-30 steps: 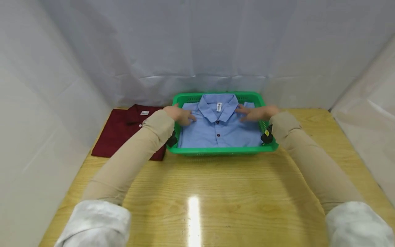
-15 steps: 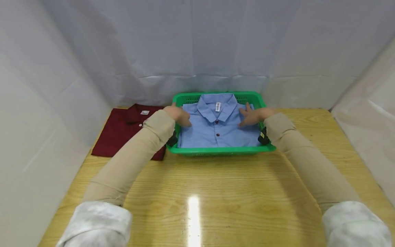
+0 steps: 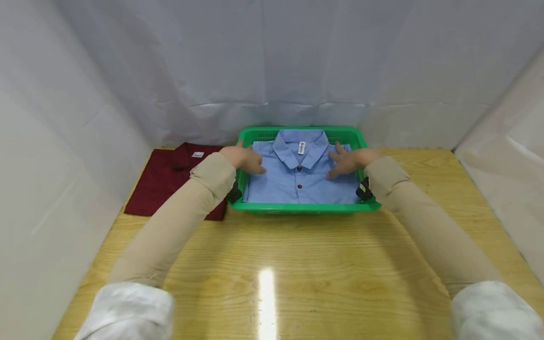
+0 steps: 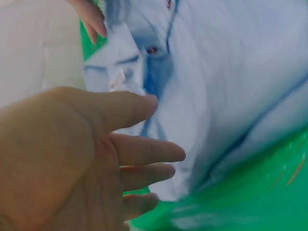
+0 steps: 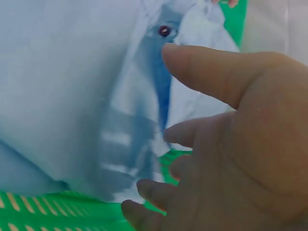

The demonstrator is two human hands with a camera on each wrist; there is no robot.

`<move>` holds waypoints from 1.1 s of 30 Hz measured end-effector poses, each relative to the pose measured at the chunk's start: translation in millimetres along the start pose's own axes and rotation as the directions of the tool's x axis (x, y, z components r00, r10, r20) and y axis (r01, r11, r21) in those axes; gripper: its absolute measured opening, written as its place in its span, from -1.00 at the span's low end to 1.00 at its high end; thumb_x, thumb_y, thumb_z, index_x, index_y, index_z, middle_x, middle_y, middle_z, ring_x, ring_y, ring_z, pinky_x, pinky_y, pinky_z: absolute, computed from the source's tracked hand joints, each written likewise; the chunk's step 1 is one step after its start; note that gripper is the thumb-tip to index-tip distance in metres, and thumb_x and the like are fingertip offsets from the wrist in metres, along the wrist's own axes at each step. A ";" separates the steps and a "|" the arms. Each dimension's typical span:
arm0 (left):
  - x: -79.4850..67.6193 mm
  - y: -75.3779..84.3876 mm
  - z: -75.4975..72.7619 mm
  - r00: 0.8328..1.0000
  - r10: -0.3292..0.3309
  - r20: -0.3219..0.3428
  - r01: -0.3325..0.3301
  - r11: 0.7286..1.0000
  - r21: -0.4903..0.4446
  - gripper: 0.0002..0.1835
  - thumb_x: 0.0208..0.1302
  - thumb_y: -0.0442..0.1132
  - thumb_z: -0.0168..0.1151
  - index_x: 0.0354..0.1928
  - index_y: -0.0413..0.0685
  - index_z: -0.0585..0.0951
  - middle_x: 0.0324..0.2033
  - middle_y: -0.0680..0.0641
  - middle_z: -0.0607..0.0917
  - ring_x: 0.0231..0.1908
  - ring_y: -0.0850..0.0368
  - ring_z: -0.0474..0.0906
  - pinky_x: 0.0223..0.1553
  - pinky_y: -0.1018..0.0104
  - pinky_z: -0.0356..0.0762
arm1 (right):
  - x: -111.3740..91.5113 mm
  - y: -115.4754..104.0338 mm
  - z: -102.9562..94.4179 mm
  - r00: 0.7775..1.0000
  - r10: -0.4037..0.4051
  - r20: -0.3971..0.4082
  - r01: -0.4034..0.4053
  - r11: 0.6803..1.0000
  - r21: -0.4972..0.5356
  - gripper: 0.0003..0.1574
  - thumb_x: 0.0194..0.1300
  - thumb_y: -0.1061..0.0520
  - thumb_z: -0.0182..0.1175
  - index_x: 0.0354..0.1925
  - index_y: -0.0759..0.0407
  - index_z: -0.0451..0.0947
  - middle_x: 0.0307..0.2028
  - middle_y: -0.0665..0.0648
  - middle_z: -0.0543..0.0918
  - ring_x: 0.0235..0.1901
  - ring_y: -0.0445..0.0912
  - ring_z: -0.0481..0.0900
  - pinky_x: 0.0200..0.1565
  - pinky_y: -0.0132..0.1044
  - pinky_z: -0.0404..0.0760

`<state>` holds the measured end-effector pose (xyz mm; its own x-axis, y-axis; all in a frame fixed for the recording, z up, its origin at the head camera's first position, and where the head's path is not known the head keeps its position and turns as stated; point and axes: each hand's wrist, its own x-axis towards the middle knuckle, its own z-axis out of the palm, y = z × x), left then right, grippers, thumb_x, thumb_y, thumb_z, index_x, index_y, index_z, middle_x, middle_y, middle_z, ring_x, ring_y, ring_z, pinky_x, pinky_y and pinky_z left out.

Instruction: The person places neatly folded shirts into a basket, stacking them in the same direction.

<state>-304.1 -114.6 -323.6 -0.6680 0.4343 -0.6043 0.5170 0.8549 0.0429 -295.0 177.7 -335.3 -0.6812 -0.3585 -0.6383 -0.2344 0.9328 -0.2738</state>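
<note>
A folded light blue shirt (image 3: 280, 185) lies face up inside a green plastic basket (image 3: 306, 207), its collar toward the back and a white label at the neck. At the shirt's left side is my left hand (image 3: 246, 159), fingers extended over the cloth and basket edge. My right hand (image 3: 349, 161) spreads its fingers over the opposite side of the shirt. The left wrist view shows the left palm and straight fingers beside the blue cloth (image 4: 231, 62). In the right wrist view, the thumb and fingers are apart, with nothing between them, near a dark button (image 5: 164, 31).
A folded maroon shirt (image 3: 157, 186) lies on the wooden table (image 3: 314, 264) left of the basket, partly under my left forearm in this view. White sheeting (image 3: 306, 56) hangs behind the table and along both sides.
Both hands stay over the shirt's sides. My right hand's fingers have spread and shifted slightly since one second ago. The basket and both shirts keep nearly the same places.
</note>
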 end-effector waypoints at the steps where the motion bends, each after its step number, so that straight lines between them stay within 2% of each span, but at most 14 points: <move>1: -3.1 2.2 1.3 1.000 0.012 -0.002 -0.012 1.000 -0.017 -0.43 0.55 0.04 -0.12 0.33 -0.26 0.44 0.36 -0.21 0.40 0.48 -0.25 -0.02 0.43 -0.20 -0.44 | -2.8 -1.6 0.4 1.000 -0.014 0.000 0.014 1.000 -0.014 0.04 0.49 -0.15 -0.01 0.55 0.29 -0.32 0.48 0.43 -0.56 0.46 0.37 -0.48 0.38 0.32 -0.31; 3: -10.0 7.9 4.9 0.999 0.039 0.007 -0.039 0.998 -0.055 -0.43 0.55 0.06 -0.11 0.32 -0.24 0.45 0.35 -0.19 0.43 0.46 -0.20 0.07 0.45 -0.16 -0.40 | -7.5 -5.5 1.4 0.999 -0.029 0.018 0.030 0.997 -0.067 0.01 0.50 -0.15 -0.02 0.55 0.27 -0.29 0.49 0.43 -0.51 0.47 0.36 -0.44 0.37 0.33 -0.33; 5: -17.5 13.8 10.7 0.998 0.050 0.028 -0.048 0.995 -0.091 -0.40 0.55 0.10 -0.11 0.36 -0.20 0.42 0.36 -0.17 0.41 0.44 -0.15 0.14 0.46 -0.11 -0.25 | -11.5 -10.5 2.2 0.998 -0.037 0.058 0.044 0.991 -0.123 -0.02 0.51 -0.18 -0.05 0.56 0.25 -0.25 0.50 0.44 -0.44 0.47 0.36 -0.42 0.37 0.33 -0.37; 8: -27.2 21.3 21.9 0.996 0.070 0.063 -0.061 0.990 -0.131 -0.34 0.54 0.17 -0.15 0.44 -0.14 0.33 0.42 -0.14 0.34 0.45 -0.12 0.12 0.45 -0.07 -0.07 | -14.3 -16.1 4.6 0.989 -0.010 0.147 0.031 0.989 -0.142 -0.04 0.51 -0.23 -0.09 0.57 0.19 -0.21 0.51 0.42 -0.35 0.48 0.34 -0.41 0.38 0.31 -0.38; 10: -31.7 24.8 31.5 0.995 0.088 0.048 -0.081 0.986 -0.144 -0.32 0.54 0.21 -0.19 0.46 -0.11 0.32 0.41 -0.12 0.34 0.45 -0.11 0.12 0.45 -0.07 -0.05 | -15.2 -16.1 7.7 0.983 0.008 0.184 0.019 0.990 -0.141 -0.05 0.51 -0.26 -0.11 0.57 0.17 -0.17 0.53 0.39 -0.29 0.48 0.33 -0.40 0.39 0.28 -0.36; 13: -36.2 27.4 45.6 0.992 0.122 0.007 -0.120 0.979 -0.164 -0.28 0.54 0.26 -0.28 0.41 -0.12 0.39 0.37 -0.12 0.41 0.44 -0.11 0.17 0.45 -0.14 -0.19 | -17.2 -12.5 13.0 0.979 0.025 0.203 0.001 0.992 -0.124 -0.07 0.51 -0.30 -0.13 0.57 0.14 -0.10 0.54 0.35 -0.19 0.50 0.30 -0.33 0.42 0.23 -0.26; 15: -38.2 27.9 54.1 0.989 0.144 -0.041 -0.148 0.976 -0.157 -0.25 0.53 0.30 -0.32 0.31 -0.13 0.50 0.28 -0.13 0.51 0.38 -0.10 0.28 0.44 -0.20 -0.20 | -21.5 -10.5 15.7 0.980 0.015 0.198 0.007 0.994 -0.113 -0.08 0.51 -0.31 -0.14 0.56 0.15 -0.07 0.54 0.34 -0.14 0.50 0.30 -0.30 0.43 0.22 -0.22; 19: -42.2 27.3 65.5 0.981 0.147 -0.123 -0.161 0.980 -0.114 -0.11 0.38 0.49 -0.29 0.24 -0.11 0.58 0.22 -0.13 0.57 0.34 -0.11 0.32 0.43 -0.21 -0.14 | -31.6 -9.7 21.2 0.981 -0.020 0.195 0.039 0.995 -0.094 -0.08 0.53 -0.34 -0.25 0.56 0.18 -0.06 0.53 0.35 -0.12 0.50 0.29 -0.27 0.43 0.21 -0.17; 24: -46.4 29.8 76.6 0.975 0.120 -0.186 -0.125 0.992 -0.017 0.09 0.07 0.68 -0.13 0.32 -0.08 0.51 0.31 -0.19 0.46 0.40 -0.21 0.19 0.43 -0.21 -0.21 | -45.9 -11.3 33.9 0.987 -0.078 0.138 0.080 0.997 -0.003 0.06 0.48 -0.48 -0.37 0.55 0.25 -0.08 0.53 0.36 -0.13 0.50 0.28 -0.28 0.43 0.21 -0.21; 28: -47.0 32.0 83.7 0.964 0.129 -0.233 -0.118 0.991 0.061 0.03 0.09 0.64 -0.05 0.27 -0.07 0.55 0.24 -0.20 0.51 0.35 -0.28 0.26 0.41 -0.27 -0.16 | -59.7 -14.0 46.6 0.991 -0.120 0.060 0.121 0.993 -0.014 0.20 0.38 -0.58 -0.28 0.53 0.30 -0.02 0.51 0.44 -0.11 0.48 0.36 -0.28 0.40 0.28 -0.22; 33: -44.7 33.2 87.7 0.946 0.146 -0.289 -0.121 0.987 0.105 -0.15 0.22 0.50 0.02 0.18 -0.10 0.59 0.09 -0.16 0.60 0.24 -0.21 0.41 0.38 -0.27 -0.01 | -70.9 -11.6 59.7 0.984 -0.177 -0.021 0.172 0.976 -0.130 0.26 0.27 -0.55 0.03 0.49 0.36 0.08 0.47 0.51 -0.04 0.45 0.44 -0.17 0.37 0.35 -0.13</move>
<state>-210.1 -130.5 -365.0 -0.7110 0.6179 -0.3357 0.6471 0.7617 0.0315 -202.5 190.0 -329.8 -0.6432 -0.5168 -0.5650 -0.4366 0.8537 -0.2839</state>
